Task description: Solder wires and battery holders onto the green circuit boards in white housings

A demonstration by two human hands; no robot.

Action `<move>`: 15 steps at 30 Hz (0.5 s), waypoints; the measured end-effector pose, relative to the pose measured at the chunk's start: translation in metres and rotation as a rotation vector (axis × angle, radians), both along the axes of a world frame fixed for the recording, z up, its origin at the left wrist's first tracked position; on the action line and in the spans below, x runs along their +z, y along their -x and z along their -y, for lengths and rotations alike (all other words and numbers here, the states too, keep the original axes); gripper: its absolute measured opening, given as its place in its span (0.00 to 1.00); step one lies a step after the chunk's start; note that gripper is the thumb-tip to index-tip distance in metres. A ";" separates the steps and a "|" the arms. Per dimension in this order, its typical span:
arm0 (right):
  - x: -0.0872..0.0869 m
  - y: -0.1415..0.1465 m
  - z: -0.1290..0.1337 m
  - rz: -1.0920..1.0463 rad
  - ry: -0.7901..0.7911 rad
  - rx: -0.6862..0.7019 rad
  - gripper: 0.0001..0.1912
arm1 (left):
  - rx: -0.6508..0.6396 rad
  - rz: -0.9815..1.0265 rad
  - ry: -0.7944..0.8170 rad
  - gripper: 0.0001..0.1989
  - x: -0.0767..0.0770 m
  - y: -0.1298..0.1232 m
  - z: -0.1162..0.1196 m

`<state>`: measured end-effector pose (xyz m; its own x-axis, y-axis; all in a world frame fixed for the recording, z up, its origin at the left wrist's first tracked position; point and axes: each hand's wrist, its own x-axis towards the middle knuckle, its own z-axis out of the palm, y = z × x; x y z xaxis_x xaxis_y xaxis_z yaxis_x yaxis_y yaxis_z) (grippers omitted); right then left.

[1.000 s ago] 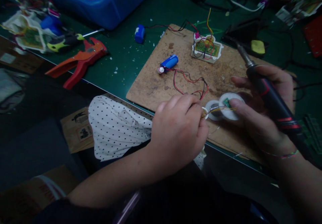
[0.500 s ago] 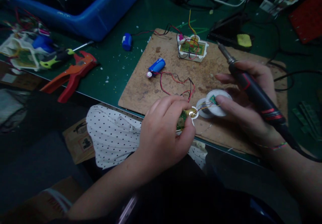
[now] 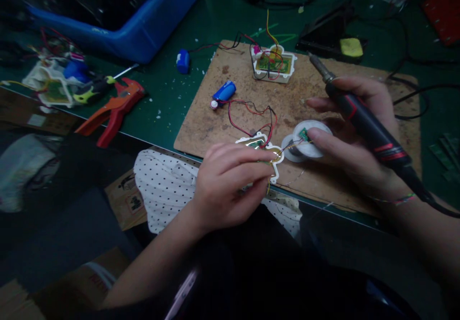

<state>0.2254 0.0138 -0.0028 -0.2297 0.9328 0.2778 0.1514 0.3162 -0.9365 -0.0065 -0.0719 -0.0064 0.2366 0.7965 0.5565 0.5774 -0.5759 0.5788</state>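
Note:
My left hand (image 3: 230, 186) is closed over a white plastic housing (image 3: 277, 172) with a green circuit board inside, at the front edge of the brown board. A short bit of yellow wire shows below its fingertips; whether they pinch it I cannot tell. My right hand (image 3: 355, 152) holds a black-and-red soldering iron (image 3: 370, 126), tip pointing up and left. Its thumb presses a small green circuit board (image 3: 304, 134) against a white solder spool (image 3: 318, 140). Thin wires run from that board to the housing. Red and black wires lead from the housing towards a blue battery (image 3: 224, 91).
A second wired housing (image 3: 275, 76) sits at the back of the brown board (image 3: 201, 128). Orange-red cutters (image 3: 117, 109), a screwdriver (image 3: 95, 89) and a blue bin (image 3: 151, 28) are on the left. The iron stand with a yellow sponge (image 3: 351, 47) is back right.
My left hand has shifted slightly left and its fingers lie flatter, so more of the white housing shows. My right hand keeps the same hold; the view has moved a little.

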 end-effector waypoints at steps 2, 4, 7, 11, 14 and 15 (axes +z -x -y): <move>0.000 0.000 -0.001 -0.005 -0.001 0.003 0.32 | -0.040 -0.103 -0.077 0.09 -0.004 0.006 0.006; -0.001 0.000 -0.001 -0.011 0.004 0.001 0.32 | -0.058 -0.196 -0.141 0.10 -0.008 0.008 0.012; -0.003 -0.001 -0.002 -0.026 -0.008 0.014 0.35 | -0.101 -0.271 -0.214 0.08 -0.013 0.006 0.015; -0.007 -0.002 -0.004 -0.028 -0.027 0.041 0.35 | -0.126 -0.299 -0.249 0.07 -0.015 0.001 0.014; -0.008 -0.003 -0.006 -0.011 -0.046 0.038 0.36 | -0.115 -0.309 -0.246 0.07 -0.015 -0.001 0.014; -0.008 -0.004 -0.006 -0.008 -0.049 0.036 0.37 | -0.116 -0.322 -0.236 0.07 -0.015 -0.001 0.014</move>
